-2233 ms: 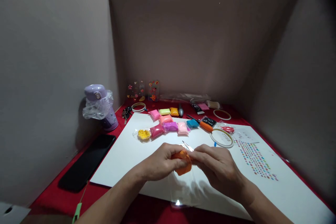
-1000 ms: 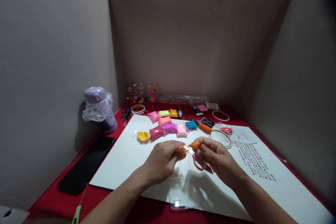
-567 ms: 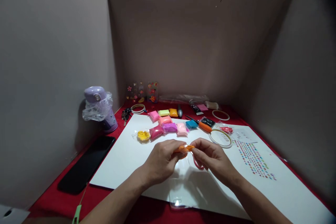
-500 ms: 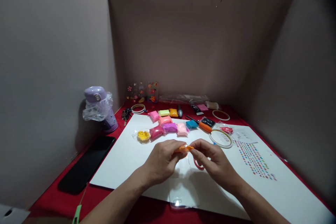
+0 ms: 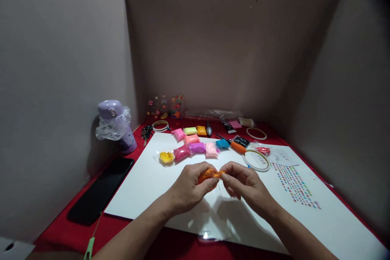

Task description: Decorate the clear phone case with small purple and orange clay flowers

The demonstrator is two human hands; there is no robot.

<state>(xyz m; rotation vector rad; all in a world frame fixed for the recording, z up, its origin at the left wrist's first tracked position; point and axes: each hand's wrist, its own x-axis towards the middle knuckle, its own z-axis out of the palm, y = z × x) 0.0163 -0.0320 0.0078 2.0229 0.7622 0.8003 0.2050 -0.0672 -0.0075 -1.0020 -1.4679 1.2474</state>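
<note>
My left hand (image 5: 189, 185) is closed around a packet of orange modelling clay (image 5: 209, 174), thumb lying along its front. With thumb and forefinger, my right hand (image 5: 246, 180) pinches the right end of the same packet. Both hands are held above the white board (image 5: 146, 195). Beneath them lies a clear phone case (image 5: 211, 233), partly hidden, its near end at the board's front edge. Beyond the hands are several clay packets, among them a purple one (image 5: 197, 148), a pale pink one (image 5: 211, 150) and an opened yellow one (image 5: 166, 157).
An orange-handled tool (image 5: 238, 147) and an embroidery hoop (image 5: 265, 166) lie behind my right hand. Stick-on gems (image 5: 297, 187) cover the board's right side. On the left are a black phone (image 5: 102, 191), a purple bottle (image 5: 126, 142) and a green-handled tool (image 5: 89, 248). Grey walls enclose three sides.
The left fingers have shifted on the packet, so more orange shows. My right hand has dropped slightly, and the red loop seen beside it earlier is now out of sight.
</note>
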